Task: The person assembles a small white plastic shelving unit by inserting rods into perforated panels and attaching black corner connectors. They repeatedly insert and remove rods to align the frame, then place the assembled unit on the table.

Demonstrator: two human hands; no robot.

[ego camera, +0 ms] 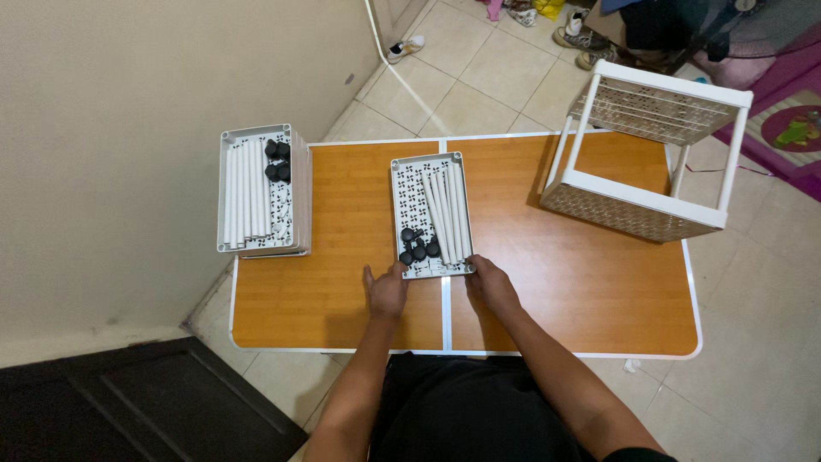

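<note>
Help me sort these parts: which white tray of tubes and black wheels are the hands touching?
The middle tray, lying flat on the orange table; left hand and right hand touch its near edge. The other tray tops a stack at the table's left edge.
</note>
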